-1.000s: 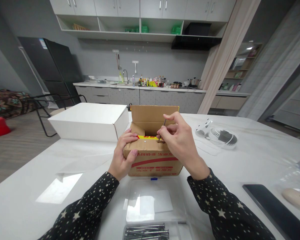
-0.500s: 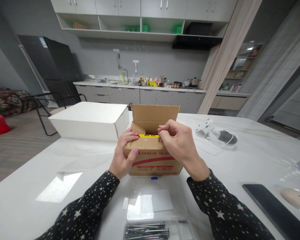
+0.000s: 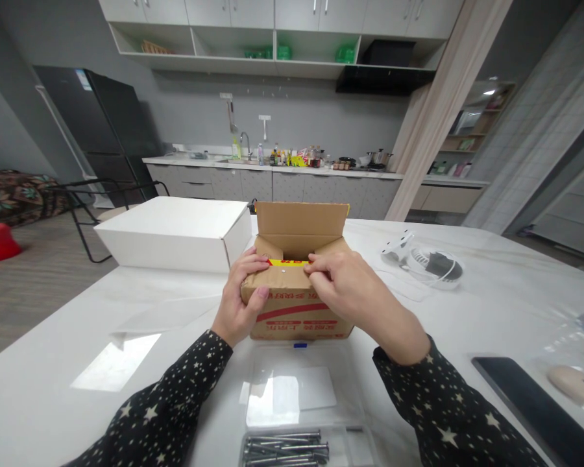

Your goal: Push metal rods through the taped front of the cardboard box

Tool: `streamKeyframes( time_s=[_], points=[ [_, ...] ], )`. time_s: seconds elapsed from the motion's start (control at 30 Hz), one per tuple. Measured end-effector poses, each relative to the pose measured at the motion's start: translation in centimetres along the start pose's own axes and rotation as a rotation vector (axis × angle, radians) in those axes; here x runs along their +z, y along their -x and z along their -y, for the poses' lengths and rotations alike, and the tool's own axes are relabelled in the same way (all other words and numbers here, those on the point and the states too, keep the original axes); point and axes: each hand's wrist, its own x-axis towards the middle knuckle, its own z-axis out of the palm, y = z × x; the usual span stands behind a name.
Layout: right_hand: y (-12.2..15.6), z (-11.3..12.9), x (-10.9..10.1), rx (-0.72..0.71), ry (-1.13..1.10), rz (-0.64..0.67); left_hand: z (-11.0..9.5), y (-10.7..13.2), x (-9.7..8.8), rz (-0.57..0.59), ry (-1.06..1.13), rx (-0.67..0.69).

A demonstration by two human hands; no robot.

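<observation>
A brown cardboard box [image 3: 292,314] with red print stands on the table, its back flap [image 3: 302,220] raised and its front flap folded over, edged with yellow tape. My left hand [image 3: 243,292] grips the box's front left corner, thumb on the front and fingers on top. My right hand [image 3: 343,279] is closed at the front flap on the right, fingertips pinched against it. The thin nail seen in these fingers a moment earlier is now hidden by them. Nearest me, a clear plastic case [image 3: 345,447] holds several long metal nails [image 3: 285,447], its lid open.
A white box [image 3: 170,233] stands to the left. On the right lie a small white fan [image 3: 431,263], a black phone-like slab [image 3: 535,408], a beige rounded object [image 3: 574,384] and clear plastic. Beyond the table runs a kitchen counter [image 3: 287,172] with bottles and pots.
My right hand has tilted down and its wrist swung right, its fingertips now lower against the flap. The nail below them has gone from sight. My left hand has stayed on the box.
</observation>
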Motion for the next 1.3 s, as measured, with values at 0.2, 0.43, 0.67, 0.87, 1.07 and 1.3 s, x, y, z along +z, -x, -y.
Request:
streamKeyframes(
  time_s=[0.2,0.43,0.67,0.87,1.07,1.3],
  points=[
    [0.0,0.1,0.0,-0.016,0.053,0.103,0.2,0.1,-0.1,0.001,0.012,0.017],
    [0.2,-0.2,-0.4,-0.089,0.05,0.096,0.1,0.0,0.0,-0.004,0.0,0.016],
    [0.4,0.2,-1.0,-0.055,0.03,0.145,0.4,0.0,0.0,-0.012,0.0,0.001],
    [0.5,0.4,-1.3,-0.039,0.049,0.153,0.5,0.0,0.0,-0.014,0.013,0.023],
    [0.6,-0.2,-1.2,-0.105,0.03,0.171,0.6,-0.1,0.0,-0.015,0.008,0.014],
    [1.7,-1.3,-1.2,-0.099,0.069,0.071,0.6,-0.1,-0.1,0.012,-0.017,-0.025]
  ],
)
